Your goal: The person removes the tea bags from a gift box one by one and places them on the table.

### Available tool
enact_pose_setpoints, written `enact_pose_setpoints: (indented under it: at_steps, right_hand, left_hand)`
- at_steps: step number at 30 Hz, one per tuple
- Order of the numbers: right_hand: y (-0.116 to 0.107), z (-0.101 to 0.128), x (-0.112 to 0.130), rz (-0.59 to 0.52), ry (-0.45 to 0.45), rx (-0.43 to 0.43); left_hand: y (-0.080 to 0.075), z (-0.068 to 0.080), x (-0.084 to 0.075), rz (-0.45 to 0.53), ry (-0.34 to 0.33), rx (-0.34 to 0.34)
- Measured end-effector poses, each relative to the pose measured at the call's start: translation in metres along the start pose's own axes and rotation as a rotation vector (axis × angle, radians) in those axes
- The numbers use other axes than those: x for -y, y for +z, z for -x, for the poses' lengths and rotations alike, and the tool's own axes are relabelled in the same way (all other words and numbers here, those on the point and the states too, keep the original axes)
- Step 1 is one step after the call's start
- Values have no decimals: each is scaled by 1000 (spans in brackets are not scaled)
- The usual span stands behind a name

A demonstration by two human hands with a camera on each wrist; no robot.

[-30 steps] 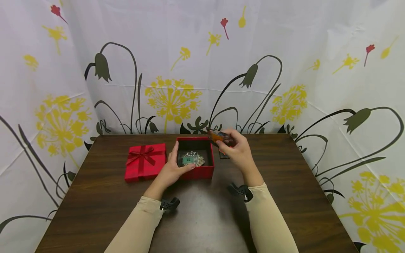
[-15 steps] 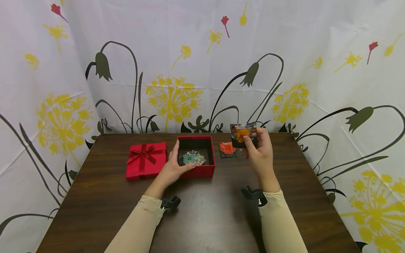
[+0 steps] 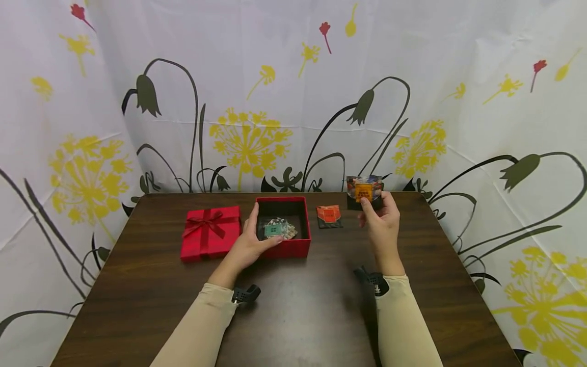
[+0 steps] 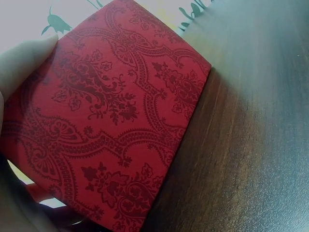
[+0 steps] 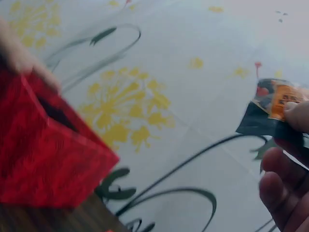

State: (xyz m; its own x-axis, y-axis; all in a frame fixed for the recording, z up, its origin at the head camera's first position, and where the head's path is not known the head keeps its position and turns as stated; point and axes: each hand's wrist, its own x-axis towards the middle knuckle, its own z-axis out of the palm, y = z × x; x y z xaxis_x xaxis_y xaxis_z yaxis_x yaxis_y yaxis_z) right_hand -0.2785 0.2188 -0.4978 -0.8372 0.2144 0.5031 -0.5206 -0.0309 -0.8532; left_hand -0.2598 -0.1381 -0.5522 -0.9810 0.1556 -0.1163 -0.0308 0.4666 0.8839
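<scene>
- Head view: The left hand (image 3: 245, 247) steadies the box (image 3: 289, 250), fingers along its left wall, thumb over the near rim. The right hand (image 3: 384, 219), narrowed in a pinch, holds the orange-label packet (image 3: 364, 191) up above the table's far edge.
- The lid (image 3: 211, 232), tied with a bow, is off and sits left of the box. The green-label packet (image 3: 274, 231) lies inside; the red packet (image 3: 329, 216) rests on the table just right of it. By that count the work looks partway: one packet in the box, one in hand, one set down. Which way they travel, I cannot tell from this moment.
- The dark wood table (image 3: 298, 311) catches a pale sheen near the person. Behind and around it hangs a white curtain (image 3: 293, 66) printed with yellow blooms and drooping dark bells.
- Left wrist view: The box's patterned red wall fills the scene, the left hand gripping from the side, wood grain beyond.
- Right wrist view, soft with blur: Thumb presses the orange-label packet, clear of the box, the curtain behind.
</scene>
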Motion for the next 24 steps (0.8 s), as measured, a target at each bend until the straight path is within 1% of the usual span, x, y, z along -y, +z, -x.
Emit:
enact_pose_setpoints:
  at_steps: [5,13,18,21,24]
  right_hand:
    - [-8,-3,-18,99,36,-50]
    - [-18,1,-38,202,150,-24]
    - [-29,0,-54,288,124,-43]
    - [-36,-1,-63,400,109,-60]
    - [-44,-1,-68,556,120,-62]
  left_hand:
    - [1,-1,0,8,2,0]
    - [2,1,1,2,-8,2]
    - [1,1,0,8,-2,1]
    - [1,1,-1,7,0,0]
    - [1,1,0,4,0,0]
